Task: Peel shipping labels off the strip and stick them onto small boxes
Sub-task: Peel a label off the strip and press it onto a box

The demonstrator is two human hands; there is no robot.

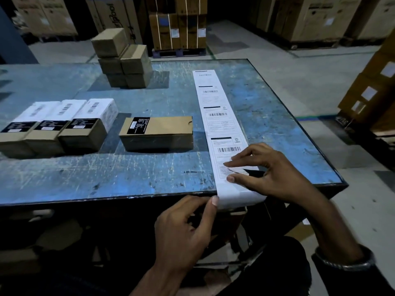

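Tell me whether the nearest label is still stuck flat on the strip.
Partly peeled: the nearest label's lower edge is lifted off the strip, pinched by the right hand.

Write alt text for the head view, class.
A right hand peels the nearest label from a label strip on a blue table; the left hand pinches the strip's end. An unlabelled box lies beside it.

Label strip (215, 112) right of box (158, 133).

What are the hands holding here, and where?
The left hand pinches the strip at its near end, over the table edge. The right hand pinches the nearest label's lifted near corner.
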